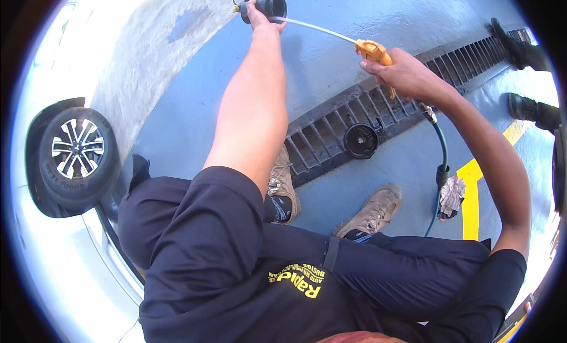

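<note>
At the top of the head view, my left hand is closed around a black cylindrical canister. The canister is tilted with its open mouth to the right, and a thin cable and a small yellow fitting are on its far side. My right hand grips an orange air blow gun. Its long pale nozzle reaches left to the canister's mouth; whether the tip is inside I cannot tell. From the gun's lower end a green hose hangs down. A round black cap lies on the drain grate below.
The slotted drain grate crosses the blue floor. A white car's wheel stands at the left. Crumpled silvery wrapping lies by the hose and a yellow floor line. Another person's dark shoes are at the right. My own shoes flank the cap.
</note>
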Tool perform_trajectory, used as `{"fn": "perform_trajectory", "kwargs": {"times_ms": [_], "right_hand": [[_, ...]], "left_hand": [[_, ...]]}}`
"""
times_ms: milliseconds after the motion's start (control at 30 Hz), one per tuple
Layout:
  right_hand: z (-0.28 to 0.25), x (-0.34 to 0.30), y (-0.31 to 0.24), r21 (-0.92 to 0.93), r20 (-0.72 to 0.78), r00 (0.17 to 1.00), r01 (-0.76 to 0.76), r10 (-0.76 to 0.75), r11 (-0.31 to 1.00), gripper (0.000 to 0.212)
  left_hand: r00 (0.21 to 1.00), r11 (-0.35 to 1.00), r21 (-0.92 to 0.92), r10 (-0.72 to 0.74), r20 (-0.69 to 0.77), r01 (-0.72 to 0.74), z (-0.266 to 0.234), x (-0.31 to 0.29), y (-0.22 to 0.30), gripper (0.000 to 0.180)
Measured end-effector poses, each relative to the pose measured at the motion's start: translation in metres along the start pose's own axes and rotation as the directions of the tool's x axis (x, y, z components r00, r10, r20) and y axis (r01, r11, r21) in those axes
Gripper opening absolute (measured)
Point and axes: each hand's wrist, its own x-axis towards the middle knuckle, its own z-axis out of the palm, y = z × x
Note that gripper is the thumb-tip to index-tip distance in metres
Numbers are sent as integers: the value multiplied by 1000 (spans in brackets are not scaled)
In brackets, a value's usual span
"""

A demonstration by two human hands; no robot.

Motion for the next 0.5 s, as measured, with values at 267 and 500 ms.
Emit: {"fn": "perform_trajectory", "kwargs": {"times_ms": [267, 500], "right_hand": [[2, -5, -2, 38, -7, 1000, 4, -3, 999, 59], [-12, -9, 3, 21, -20, 998, -53, 53, 998, 58]], "left_hand": [[994, 994, 107, 38, -102, -27, -11, 5, -3, 107], [974, 957, 260, 169, -149, -127, -10, -9, -35, 120]]}}
